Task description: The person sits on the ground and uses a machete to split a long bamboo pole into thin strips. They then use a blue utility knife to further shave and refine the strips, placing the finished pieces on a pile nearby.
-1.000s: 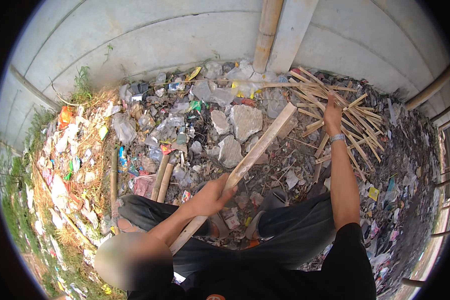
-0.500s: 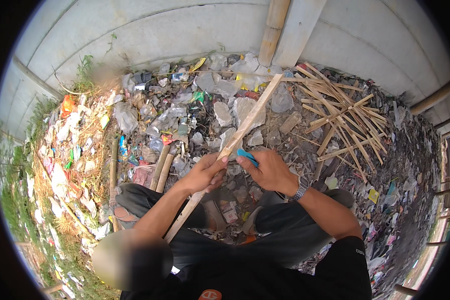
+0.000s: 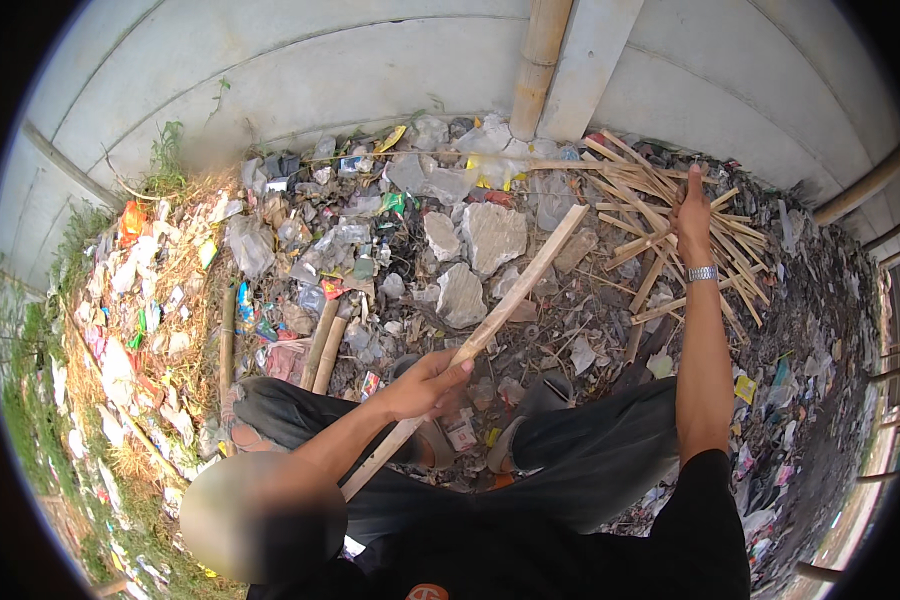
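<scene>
My left hand (image 3: 425, 385) is closed round a long, pale bamboo strip (image 3: 520, 290), which slants from over my thigh up to the right. Out at arm's length, my right hand (image 3: 692, 215) is over a loose pile of thin bamboo strips (image 3: 660, 195). Its fingers are curled and the thumb points away from me; what they hold, if anything, is hidden. No blue tool shows in the right hand at this moment.
Broken concrete chunks (image 3: 495, 238) and plastic litter cover the ground before me. Short bamboo poles (image 3: 320, 345) lie by my left knee. A grey panel wall (image 3: 370, 60) closes off the far side, with an upright bamboo post (image 3: 540, 70) and a concrete post (image 3: 590, 75).
My right hand has swung from beside the strip, where it held a blue object, out to the pile at the far right. The left hand's strip has tipped slightly lower and to the right.
</scene>
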